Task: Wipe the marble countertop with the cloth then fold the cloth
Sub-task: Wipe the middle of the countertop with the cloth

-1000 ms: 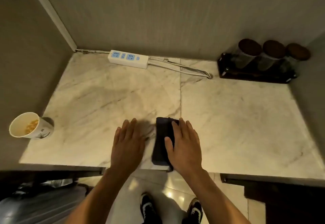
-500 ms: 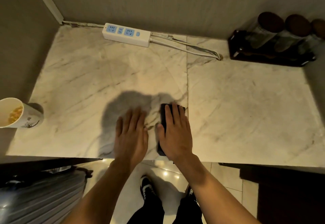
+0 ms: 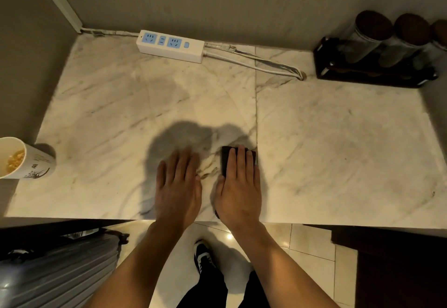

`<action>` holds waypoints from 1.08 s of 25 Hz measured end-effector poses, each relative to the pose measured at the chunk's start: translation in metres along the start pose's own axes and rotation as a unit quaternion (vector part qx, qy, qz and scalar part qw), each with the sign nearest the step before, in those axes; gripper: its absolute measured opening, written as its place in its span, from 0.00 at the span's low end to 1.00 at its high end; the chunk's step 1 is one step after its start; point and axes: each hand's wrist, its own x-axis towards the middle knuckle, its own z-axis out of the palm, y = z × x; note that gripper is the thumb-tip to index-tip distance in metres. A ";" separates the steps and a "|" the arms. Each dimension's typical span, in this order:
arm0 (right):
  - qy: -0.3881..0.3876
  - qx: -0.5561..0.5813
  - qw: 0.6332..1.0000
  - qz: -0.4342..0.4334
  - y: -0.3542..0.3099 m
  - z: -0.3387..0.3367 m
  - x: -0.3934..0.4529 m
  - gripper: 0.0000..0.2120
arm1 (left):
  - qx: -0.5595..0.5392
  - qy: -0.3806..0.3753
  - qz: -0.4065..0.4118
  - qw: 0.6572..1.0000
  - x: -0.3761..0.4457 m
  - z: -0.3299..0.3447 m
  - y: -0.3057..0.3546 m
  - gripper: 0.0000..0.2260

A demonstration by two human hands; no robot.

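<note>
Cloth [image 3: 227, 160]: dark, already folded into a narrow strip, lying on the counter [image 3: 338, 138] near the front edge, just left of the seam between the two slabs. Only its far end and a sliver at the near edge show; the rest is under the right hand [image 3: 238, 190].

Right hand: flat, fingers extended and together, palm pressing down on the cloth. Not gripping, just pinning. Left hand [image 3: 177, 190]: also flat and open, palm on bare marble just beside the cloth, holding nothing.

Judgement: the wiping looks done or nearly so; the step in hand reads as pressing the fold flat.

To do it well:
- Keep the palm weight even along the strip so the crease sets straight.
- Check that the layers' edges line up before any further fold; the hand hides them now, so I cannot tell.
- Use the left hand to hold one end if folding again, rather than resting it on the marble.
- Mind the front edge: the strip's near end sits close to it and could slide off.

Cup [image 3: 21, 160] and power strip [image 3: 170, 45] are well apart, no hazard.
</note>
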 end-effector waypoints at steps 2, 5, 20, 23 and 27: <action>0.004 0.008 1.000 0.005 0.008 -0.001 -0.007 0.30 | 0.001 0.004 0.003 1.000 0.003 0.001 0.004 0.23; -0.006 0.012 1.000 -0.022 0.026 -0.005 -0.016 0.32 | -0.006 0.017 0.001 1.000 0.011 0.001 0.020 0.23; -0.131 -0.092 0.920 -0.359 0.126 -0.046 0.026 0.31 | -0.036 -0.004 -0.018 0.999 0.020 0.012 0.061 0.24; -0.136 -0.090 0.911 -0.380 0.132 -0.051 0.049 0.31 | -0.035 -0.006 -0.023 0.999 0.021 0.012 0.063 0.24; -0.151 -0.098 0.909 -0.377 0.134 -0.056 0.081 0.31 | -0.035 -0.005 -0.023 0.999 0.026 0.012 0.067 0.24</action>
